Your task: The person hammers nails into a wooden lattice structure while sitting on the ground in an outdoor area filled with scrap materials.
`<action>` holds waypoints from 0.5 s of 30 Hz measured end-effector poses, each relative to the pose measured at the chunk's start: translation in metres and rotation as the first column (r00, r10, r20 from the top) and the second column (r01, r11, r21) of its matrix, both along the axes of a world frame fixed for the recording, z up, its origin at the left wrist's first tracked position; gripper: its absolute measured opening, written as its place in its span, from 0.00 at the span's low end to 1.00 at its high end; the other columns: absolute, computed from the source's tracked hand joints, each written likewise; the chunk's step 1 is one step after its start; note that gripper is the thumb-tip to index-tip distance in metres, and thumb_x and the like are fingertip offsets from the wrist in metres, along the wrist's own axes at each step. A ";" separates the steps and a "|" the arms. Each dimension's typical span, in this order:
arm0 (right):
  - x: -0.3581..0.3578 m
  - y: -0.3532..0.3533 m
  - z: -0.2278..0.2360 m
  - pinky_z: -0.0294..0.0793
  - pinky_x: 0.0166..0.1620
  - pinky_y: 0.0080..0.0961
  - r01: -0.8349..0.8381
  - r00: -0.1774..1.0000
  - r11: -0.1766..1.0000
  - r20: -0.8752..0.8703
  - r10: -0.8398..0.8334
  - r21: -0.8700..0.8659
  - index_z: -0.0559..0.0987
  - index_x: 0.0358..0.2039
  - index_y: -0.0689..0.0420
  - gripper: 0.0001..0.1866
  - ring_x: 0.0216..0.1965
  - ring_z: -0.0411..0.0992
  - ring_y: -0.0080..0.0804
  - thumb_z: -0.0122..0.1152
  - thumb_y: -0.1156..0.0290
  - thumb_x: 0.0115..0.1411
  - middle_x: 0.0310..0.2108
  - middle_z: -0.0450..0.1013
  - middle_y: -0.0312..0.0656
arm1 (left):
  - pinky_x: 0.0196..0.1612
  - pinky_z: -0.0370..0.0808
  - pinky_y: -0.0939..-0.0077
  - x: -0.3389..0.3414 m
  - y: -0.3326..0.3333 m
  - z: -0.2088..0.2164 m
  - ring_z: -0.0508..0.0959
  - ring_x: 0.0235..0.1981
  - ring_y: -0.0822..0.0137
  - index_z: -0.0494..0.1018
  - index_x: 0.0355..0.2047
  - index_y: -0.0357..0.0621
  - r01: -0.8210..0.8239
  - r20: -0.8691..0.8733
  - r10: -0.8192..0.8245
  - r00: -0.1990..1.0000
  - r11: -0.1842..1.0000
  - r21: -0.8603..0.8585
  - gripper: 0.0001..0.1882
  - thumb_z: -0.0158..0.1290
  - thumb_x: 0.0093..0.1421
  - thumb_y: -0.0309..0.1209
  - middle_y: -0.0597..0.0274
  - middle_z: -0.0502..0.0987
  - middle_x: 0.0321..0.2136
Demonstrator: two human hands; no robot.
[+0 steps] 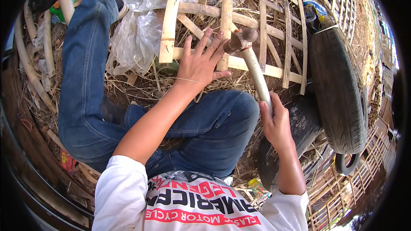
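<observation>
My right hand [277, 119] grips a hammer [257, 73] low on its pale handle. The hammer's brownish metal head is at the far end, beside the fingertips of my left hand [200, 63]. That hand lies with fingers spread over a lattice of split bamboo strips [263, 28], across a crosswise strip between two upright ones. A thin pale strand crosses the left wrist. Whether the hammer head touches the bamboo or hangs just above it, I cannot tell.
Two worn black tyres, one upright [338, 90] and one lower [295, 124], stand to my right. Crumpled clear plastic [139, 38] and dry straw lie on the ground at left. My jeans-clad legs [85, 68] frame the work. More bamboo lattice [342, 196] lies at lower right.
</observation>
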State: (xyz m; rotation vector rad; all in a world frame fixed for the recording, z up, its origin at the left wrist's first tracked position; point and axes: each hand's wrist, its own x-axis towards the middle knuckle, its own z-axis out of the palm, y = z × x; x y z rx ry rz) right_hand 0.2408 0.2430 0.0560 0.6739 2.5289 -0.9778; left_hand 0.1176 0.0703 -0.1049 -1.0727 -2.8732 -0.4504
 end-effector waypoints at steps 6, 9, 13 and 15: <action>0.010 -0.005 0.007 0.69 0.27 0.29 0.133 0.990 0.990 -0.048 -0.135 -0.047 0.70 0.45 0.63 0.14 0.20 0.70 0.28 0.52 0.65 0.68 0.17 0.70 0.46 | 0.62 0.57 0.47 -0.002 0.002 -0.002 0.55 0.68 0.60 0.65 0.62 0.54 0.032 -0.006 -0.032 0.999 0.998 0.057 0.45 0.41 0.52 0.70 0.67 0.59 0.66; -0.001 -0.004 0.004 0.67 0.25 0.30 -0.017 0.998 1.000 0.061 0.018 -0.023 0.70 0.45 0.64 0.15 0.17 0.69 0.29 0.51 0.64 0.68 0.16 0.68 0.47 | 0.50 0.64 0.59 0.001 -0.002 -0.001 0.57 0.67 0.61 0.69 0.58 0.52 0.041 0.016 -0.041 0.999 0.999 -0.016 0.42 0.42 0.53 0.69 0.66 0.59 0.67; 0.009 -0.013 0.016 0.67 0.24 0.30 0.176 0.983 0.975 -0.033 -0.182 -0.132 0.70 0.46 0.63 0.13 0.16 0.68 0.34 0.52 0.67 0.67 0.17 0.69 0.49 | 0.42 0.64 0.65 -0.002 -0.001 -0.003 0.60 0.66 0.61 0.65 0.61 0.54 0.037 -0.028 -0.037 0.999 0.999 0.014 0.44 0.42 0.52 0.70 0.67 0.60 0.66; 0.008 -0.009 -0.002 0.67 0.25 0.30 0.047 0.999 0.998 0.012 -0.047 -0.036 0.70 0.46 0.63 0.14 0.17 0.68 0.32 0.52 0.66 0.68 0.17 0.69 0.47 | 0.43 0.64 0.65 -0.004 -0.001 -0.003 0.61 0.65 0.61 0.62 0.65 0.57 0.053 -0.012 -0.053 0.999 0.998 -0.030 0.46 0.43 0.52 0.70 0.66 0.62 0.65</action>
